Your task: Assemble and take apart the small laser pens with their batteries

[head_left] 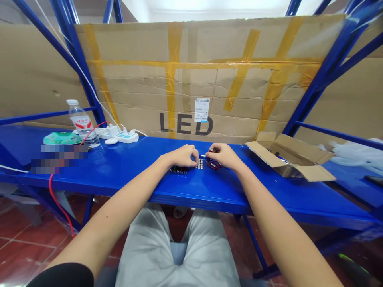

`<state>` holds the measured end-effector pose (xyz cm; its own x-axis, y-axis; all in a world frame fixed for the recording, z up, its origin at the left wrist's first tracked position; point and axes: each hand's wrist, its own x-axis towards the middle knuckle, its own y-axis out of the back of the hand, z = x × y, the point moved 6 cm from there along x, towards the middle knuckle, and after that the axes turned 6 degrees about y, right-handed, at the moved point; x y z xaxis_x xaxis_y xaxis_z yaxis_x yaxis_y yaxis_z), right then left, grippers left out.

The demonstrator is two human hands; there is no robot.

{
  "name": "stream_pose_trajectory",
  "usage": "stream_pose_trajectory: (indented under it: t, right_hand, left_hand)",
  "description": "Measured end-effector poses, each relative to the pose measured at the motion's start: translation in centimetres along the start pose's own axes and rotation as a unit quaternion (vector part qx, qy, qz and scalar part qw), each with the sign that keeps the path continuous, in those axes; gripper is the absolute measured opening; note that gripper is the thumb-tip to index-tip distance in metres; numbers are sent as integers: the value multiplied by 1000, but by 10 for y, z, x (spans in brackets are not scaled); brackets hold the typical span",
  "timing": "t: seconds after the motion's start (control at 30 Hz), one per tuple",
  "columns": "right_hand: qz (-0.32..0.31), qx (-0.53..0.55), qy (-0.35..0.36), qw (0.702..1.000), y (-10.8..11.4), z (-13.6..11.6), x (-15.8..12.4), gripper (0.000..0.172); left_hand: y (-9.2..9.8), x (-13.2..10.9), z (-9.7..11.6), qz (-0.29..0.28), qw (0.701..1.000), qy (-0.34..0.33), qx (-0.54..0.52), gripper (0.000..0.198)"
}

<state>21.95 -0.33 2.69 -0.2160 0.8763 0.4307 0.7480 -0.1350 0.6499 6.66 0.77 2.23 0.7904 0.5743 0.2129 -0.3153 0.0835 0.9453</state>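
Red-capped part [211,151] sits pinched in your right hand [225,156], the fingers drawn narrow around it, and a thin blue-and-silver pin [202,156] sticks out from it toward your left hand [182,156]. That left hand is also curled narrow, knuckles up, its fingertips [195,153] just beside the pin; you cannot tell from this view whether it holds anything. A row of dark cylinders [178,170] lies on the desk [227,195] right below your left hand, and a small cluster of silver cylinder ends [200,164] stands between your hands. A tangle of red and dark wire [214,164] lies just under your right hand.

A band of blue desk runs between your hands and the front edge. To the right, an open cardboard box [289,157] sits well apart from your right hand. To the left, a long stretch of desk separates your left hand from a power strip [127,137], a plastic water bottle [82,122] and a green packet [62,138]. Behind everything, a taped cardboard sheet [209,79] printed "LED" stands along the back edge.
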Motion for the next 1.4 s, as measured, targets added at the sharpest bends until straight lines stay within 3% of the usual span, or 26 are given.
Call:
stream_pose_trajectory:
  t: [0.47,0.67,0.93,1.23,1.4]
  right_hand:
    - [-48,-2,26,998,-6,-4,-4,15]
    - [-75,-24,27,997,-8,-9,-6,10]
    - [-105,-17,24,994,-12,-8,-7,12]
    - [-139,10,13,990,-17,-5,-9,15]
    - [-113,-3,38,993,-14,-7,-7,15]
  left_hand:
    - [-2,-3,-4,-61,996,60,-40,9]
    - [3,-3,-7,-39,998,49,-13,22]
    - [0,-3,-4,-62,993,60,79,19]
    - [-5,-4,-12,-71,990,114,48,20]
    - [-5,-5,-12,-64,989,128,31,18]
